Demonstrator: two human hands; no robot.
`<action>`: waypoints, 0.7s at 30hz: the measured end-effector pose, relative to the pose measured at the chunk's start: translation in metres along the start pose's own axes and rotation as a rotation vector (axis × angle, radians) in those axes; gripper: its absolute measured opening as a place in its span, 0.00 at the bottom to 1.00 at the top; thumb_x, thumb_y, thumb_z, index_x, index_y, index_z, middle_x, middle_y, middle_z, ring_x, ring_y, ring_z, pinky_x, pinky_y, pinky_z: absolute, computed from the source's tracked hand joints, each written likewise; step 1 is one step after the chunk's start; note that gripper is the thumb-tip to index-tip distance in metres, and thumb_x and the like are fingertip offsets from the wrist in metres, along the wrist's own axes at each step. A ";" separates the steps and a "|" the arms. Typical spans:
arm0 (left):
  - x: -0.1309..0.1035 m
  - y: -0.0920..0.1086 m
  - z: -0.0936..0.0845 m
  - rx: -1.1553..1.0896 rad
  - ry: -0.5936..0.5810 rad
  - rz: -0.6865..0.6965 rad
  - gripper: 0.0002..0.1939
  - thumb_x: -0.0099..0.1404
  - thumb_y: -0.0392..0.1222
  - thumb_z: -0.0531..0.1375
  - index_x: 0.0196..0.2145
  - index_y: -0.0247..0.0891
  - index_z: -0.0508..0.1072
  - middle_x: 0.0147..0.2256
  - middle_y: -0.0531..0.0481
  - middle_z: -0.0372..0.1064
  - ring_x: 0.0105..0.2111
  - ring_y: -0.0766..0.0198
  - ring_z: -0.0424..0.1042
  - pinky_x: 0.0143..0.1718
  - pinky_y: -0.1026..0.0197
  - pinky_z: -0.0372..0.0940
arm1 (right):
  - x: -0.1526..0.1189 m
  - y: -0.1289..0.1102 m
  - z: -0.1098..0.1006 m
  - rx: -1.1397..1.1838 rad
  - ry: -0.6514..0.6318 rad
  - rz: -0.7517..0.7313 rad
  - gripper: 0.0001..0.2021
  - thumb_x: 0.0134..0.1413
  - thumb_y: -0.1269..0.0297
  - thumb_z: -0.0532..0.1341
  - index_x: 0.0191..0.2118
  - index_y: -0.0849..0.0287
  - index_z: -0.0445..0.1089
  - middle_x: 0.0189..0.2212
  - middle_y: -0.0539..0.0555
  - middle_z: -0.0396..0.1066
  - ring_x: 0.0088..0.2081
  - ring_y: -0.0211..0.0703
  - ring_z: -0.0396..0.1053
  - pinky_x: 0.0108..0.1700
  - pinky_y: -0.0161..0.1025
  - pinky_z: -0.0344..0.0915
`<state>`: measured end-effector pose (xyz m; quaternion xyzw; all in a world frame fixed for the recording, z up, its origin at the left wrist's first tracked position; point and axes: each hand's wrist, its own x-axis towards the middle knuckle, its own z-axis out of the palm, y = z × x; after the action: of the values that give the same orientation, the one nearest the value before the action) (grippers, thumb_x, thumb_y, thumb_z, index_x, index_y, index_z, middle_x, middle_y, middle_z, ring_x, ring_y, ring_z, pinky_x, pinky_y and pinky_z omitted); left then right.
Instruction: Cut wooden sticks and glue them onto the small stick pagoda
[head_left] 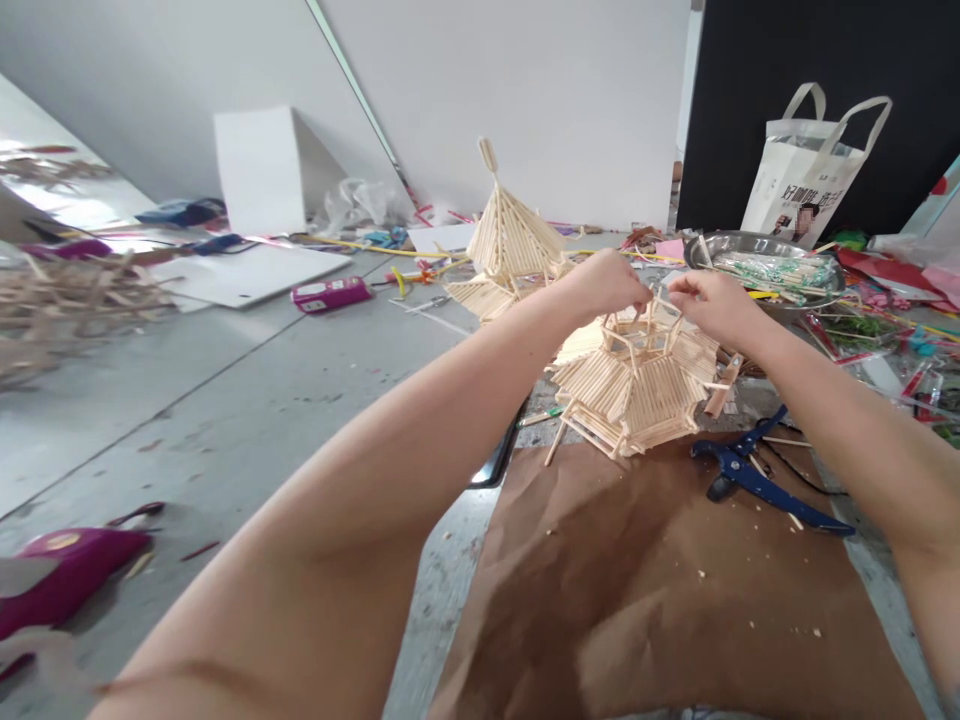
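While both forearms reach forward in the head view, the left hand (pixel 615 282) and the right hand (pixel 711 302) meet over the top of a pale, many-sided roof model made of thin wooden sticks (pixel 664 395). The left fingers are curled in close together above the far side of its upper opening; the right fingers are bent toward the same spot, their tips near the left ones. Whether either hand pinches a stick there, I cannot tell at this size.

The roof model sits at the far edge of a creased brown paper sheet (pixel 637 590). Its near sloping panels look done, closely filled with sticks laid side by side. The top looks unfinished: a frame of sticks stands around an open middle, with no covering over it. Just behind to the left, a pale, pointed stick-built roof with a knobbed tip (pixel 514 240) appears complete on its visible side. Blue-handled metal cutters (pixel 750 478) lie at the sheet's right, apart from both hands.
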<state>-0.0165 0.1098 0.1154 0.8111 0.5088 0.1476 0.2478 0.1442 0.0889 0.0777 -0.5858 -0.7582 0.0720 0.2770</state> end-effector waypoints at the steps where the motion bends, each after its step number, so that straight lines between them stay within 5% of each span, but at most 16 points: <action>1: -0.006 0.004 -0.002 0.003 0.069 -0.029 0.12 0.54 0.43 0.57 0.25 0.30 0.72 0.15 0.56 0.47 0.20 0.70 0.52 0.24 0.63 0.45 | -0.003 -0.001 -0.002 0.045 0.053 -0.018 0.12 0.51 0.66 0.55 0.38 0.62 0.71 0.37 0.56 0.73 0.38 0.42 0.68 0.41 0.39 0.60; 4: -0.031 0.018 -0.004 -0.073 0.092 0.055 0.15 0.59 0.45 0.55 0.26 0.29 0.72 0.18 0.54 0.53 0.20 0.74 0.54 0.24 0.64 0.48 | -0.020 -0.006 -0.010 0.236 0.132 -0.091 0.13 0.52 0.64 0.55 0.42 0.61 0.69 0.39 0.55 0.72 0.40 0.41 0.67 0.43 0.40 0.61; 7: -0.059 0.027 0.003 -0.210 -0.030 0.162 0.14 0.61 0.43 0.53 0.23 0.32 0.69 0.19 0.52 0.61 0.18 0.76 0.55 0.23 0.66 0.51 | -0.047 -0.015 -0.019 0.455 0.118 -0.137 0.15 0.54 0.59 0.54 0.44 0.60 0.68 0.38 0.54 0.72 0.39 0.40 0.68 0.42 0.39 0.63; 15: -0.095 0.020 0.050 -0.453 -0.302 0.177 0.13 0.61 0.43 0.52 0.22 0.34 0.65 0.18 0.54 0.65 0.14 0.76 0.57 0.17 0.70 0.52 | -0.115 -0.011 -0.017 0.700 -0.045 0.085 0.11 0.47 0.56 0.61 0.33 0.58 0.69 0.25 0.50 0.71 0.29 0.38 0.69 0.33 0.37 0.66; 21: -0.115 0.018 0.070 -0.218 -0.094 0.349 0.11 0.60 0.39 0.52 0.26 0.33 0.72 0.20 0.53 0.68 0.20 0.73 0.63 0.22 0.69 0.56 | -0.147 0.005 -0.002 0.794 0.061 0.130 0.09 0.46 0.59 0.62 0.31 0.59 0.70 0.22 0.49 0.70 0.26 0.35 0.68 0.31 0.35 0.66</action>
<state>-0.0190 -0.0178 0.0680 0.8613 0.3296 0.2045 0.3283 0.1727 -0.0465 0.0284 -0.4818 -0.6242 0.3594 0.4991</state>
